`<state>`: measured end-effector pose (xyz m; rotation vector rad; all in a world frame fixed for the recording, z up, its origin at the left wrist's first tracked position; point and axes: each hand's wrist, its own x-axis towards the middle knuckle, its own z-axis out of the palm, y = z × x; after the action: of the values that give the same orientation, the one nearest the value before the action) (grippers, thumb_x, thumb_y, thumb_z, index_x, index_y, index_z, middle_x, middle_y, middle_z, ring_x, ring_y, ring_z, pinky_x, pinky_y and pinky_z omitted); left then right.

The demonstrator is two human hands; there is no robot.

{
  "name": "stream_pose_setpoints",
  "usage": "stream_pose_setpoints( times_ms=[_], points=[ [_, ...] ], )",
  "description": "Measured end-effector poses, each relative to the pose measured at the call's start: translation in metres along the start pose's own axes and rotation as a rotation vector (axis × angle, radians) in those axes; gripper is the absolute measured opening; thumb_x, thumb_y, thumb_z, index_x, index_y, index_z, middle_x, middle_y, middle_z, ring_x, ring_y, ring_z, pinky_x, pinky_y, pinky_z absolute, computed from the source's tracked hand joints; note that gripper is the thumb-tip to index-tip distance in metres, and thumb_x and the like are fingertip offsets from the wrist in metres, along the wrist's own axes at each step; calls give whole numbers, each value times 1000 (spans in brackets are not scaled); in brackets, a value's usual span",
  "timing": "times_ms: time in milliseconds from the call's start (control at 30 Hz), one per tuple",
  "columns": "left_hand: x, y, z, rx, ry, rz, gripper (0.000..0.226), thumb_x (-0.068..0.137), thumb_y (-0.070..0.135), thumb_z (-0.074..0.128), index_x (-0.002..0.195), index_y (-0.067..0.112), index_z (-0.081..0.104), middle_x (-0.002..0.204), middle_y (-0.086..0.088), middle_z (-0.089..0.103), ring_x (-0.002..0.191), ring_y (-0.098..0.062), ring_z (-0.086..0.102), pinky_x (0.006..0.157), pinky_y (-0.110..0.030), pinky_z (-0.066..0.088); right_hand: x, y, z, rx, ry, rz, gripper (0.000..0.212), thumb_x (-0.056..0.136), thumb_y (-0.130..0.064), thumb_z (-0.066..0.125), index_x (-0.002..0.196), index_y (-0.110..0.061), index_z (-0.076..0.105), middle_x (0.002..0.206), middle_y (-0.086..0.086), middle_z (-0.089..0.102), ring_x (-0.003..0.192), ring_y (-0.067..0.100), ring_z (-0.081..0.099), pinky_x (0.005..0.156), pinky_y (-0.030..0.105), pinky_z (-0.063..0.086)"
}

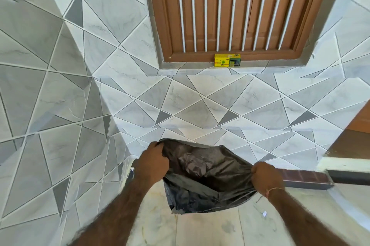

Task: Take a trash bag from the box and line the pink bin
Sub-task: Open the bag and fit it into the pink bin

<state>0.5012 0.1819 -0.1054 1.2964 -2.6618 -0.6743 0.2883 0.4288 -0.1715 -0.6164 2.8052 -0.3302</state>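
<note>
A black trash bag (204,173) hangs in front of me with its mouth pulled wide. My left hand (152,163) grips the bag's left rim and my right hand (266,176) grips its right rim, so both are shut on the plastic. The yellow box of bin bags (227,60) stands on the tiled window ledge, far above and beyond my hands. No pink bin is visible in the frame.
A brown wooden window frame (230,11) with white bars sits above the ledge. Grey and white tiled walls (60,85) meet in a corner at the left. A dark step edge (308,177) juts in at the right, over a pale marble floor (210,227).
</note>
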Motion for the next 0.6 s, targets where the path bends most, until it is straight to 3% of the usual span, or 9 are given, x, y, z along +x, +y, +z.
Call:
stream_pose_setpoints(
  times_ms=[133, 400, 600],
  points=[
    [-2, 12, 4, -29, 58, -37, 49, 85, 44, 57, 127, 22, 52, 127, -5, 54, 111, -32, 60, 99, -44, 46, 9, 5, -15, 112, 124, -4, 16, 80, -13, 56, 90, -10, 67, 101, 15, 67, 95, 38, 65, 80, 36, 50],
    [8, 20, 17, 70, -7, 101, 68, 80, 11, 60, 142, 13, 33, 143, -11, 38, 103, -42, 63, 90, -47, 52, 37, 24, -34, 22, 298, -111, 18, 86, -4, 49, 101, -9, 56, 106, 17, 52, 88, 44, 61, 73, 48, 52],
    [26, 23, 18, 48, 141, 206, 83, 73, 0, 54, 146, 23, 21, 148, -8, 31, 106, -40, 60, 91, -50, 52, 58, 29, -60, 35, 512, -82, 23, 77, -12, 66, 93, 3, 59, 97, 28, 57, 90, 48, 54, 71, 50, 49]
  ],
)
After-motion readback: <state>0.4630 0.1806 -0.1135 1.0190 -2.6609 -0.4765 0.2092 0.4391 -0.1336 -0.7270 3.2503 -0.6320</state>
